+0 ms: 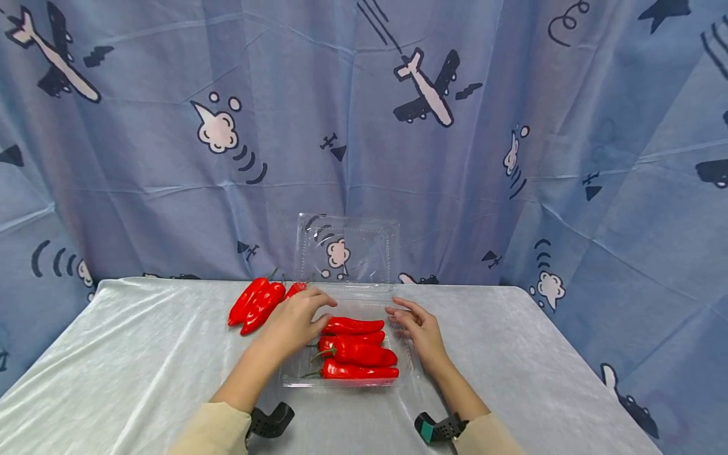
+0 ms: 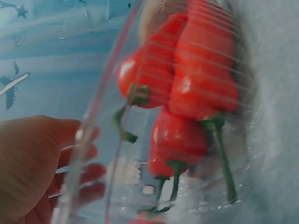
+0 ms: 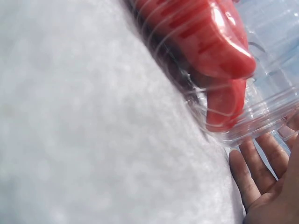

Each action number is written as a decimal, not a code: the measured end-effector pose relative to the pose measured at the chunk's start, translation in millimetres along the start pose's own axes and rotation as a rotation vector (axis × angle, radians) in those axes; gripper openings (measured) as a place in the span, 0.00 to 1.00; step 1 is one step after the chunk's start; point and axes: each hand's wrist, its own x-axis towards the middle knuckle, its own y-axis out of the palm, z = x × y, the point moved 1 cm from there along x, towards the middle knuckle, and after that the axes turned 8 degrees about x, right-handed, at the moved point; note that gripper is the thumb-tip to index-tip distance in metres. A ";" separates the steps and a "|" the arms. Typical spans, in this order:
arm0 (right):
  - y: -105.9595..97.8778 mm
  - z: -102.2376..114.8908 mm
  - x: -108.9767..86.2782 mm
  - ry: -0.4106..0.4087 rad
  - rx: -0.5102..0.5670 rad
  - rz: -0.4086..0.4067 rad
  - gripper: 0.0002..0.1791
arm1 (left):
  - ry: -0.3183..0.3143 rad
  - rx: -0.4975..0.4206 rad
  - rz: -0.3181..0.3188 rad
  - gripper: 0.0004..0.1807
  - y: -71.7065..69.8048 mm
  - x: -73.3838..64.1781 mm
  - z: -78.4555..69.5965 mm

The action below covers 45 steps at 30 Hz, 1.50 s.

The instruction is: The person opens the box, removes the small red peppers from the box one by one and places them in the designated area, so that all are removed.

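Head view shows a clear plastic box (image 1: 297, 365) on a pale cloth (image 1: 142, 360), its lid (image 1: 372, 253) standing upright along the far side. From where I stand, I count four red peppers (image 1: 364, 355) inside, lying crosswise with the green stems I can make out pointing left; one rests partly over another. To the left of the box, two more peppers (image 1: 263, 308) lie side by side on the cloth, and another pepper (image 1: 296, 289) shows only in part behind the left hand (image 1: 298, 316).

That hand is over the left side of the box, fingers loosely bent and a little apart, the thumb near the end of the farthest pepper inside. Left wrist view has its fingers partly seen through the plastic; I cannot tell whether they press on it. At the opposite side, the right hand (image 1: 421, 332) is beside the box's wall, its fingers fairly straight and slightly spread, with the tips close to the plastic. Both sleeves (image 1: 213, 430) are beige. Behind everything hangs a blue curtain (image 1: 170, 151) printed with airplanes and puffs of cloud.
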 end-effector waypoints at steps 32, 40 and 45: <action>-0.3 0.3 -1.0 -0.015 -0.009 0.012 0.22 | 0.039 -0.039 0.150 0.11 16.8 -4.8 -13.2; -0.8 1.3 -0.4 -0.013 -0.022 0.018 0.22 | 0.023 -0.070 0.195 0.13 16.0 -2.9 -14.0; -1.1 1.2 -0.3 -0.008 -0.031 0.014 0.22 | 0.043 -0.084 0.221 0.13 15.2 -3.3 -13.4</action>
